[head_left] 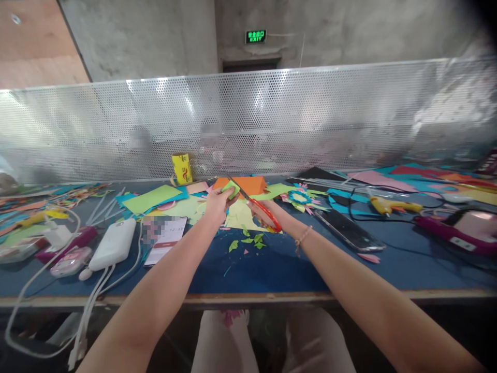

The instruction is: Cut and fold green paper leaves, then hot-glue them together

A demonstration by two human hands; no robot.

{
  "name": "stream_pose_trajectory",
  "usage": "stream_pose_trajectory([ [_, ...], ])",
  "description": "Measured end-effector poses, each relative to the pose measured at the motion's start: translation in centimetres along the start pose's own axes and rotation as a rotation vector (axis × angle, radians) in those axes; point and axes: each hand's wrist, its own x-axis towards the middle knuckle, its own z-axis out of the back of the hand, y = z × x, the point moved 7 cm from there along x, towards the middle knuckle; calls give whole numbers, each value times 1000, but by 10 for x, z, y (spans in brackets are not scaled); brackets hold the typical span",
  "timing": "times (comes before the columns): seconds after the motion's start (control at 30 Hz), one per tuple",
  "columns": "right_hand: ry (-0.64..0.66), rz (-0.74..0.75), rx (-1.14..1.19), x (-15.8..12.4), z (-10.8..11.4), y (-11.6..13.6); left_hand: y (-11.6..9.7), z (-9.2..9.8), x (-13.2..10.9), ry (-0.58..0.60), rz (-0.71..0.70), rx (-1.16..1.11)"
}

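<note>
Over the middle of the blue table, my left hand (218, 205) pinches a small piece of green paper (231, 189). My right hand (267, 213) is closed round the red handles of a pair of scissors (264, 208), whose blades point up and left at the green paper. Whether the blades touch the paper or are apart is too small to tell. Beneath both hands lies a pale yellow sheet (244, 216), with an orange sheet (248, 185) behind it. Several green paper scraps (258, 239) are scattered nearer to me.
A layered paper flower (298, 197) and a dark phone (347, 230) lie right of my hands. To the left are a lit phone (166, 241) and a white power bank (114, 243) with cables. A yellow glue gun (392, 205) rests further right. A perforated metal screen (248, 124) borders the back.
</note>
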Motion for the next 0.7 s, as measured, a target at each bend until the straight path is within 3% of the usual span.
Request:
stream_pose_trajectory([
  [0.23, 140, 38, 305, 5, -5, -16, 1, -1, -1, 1, 0, 11],
  [0.7, 136, 101, 173, 5, -1, -13, -1, -5, -4, 35, -14, 143],
])
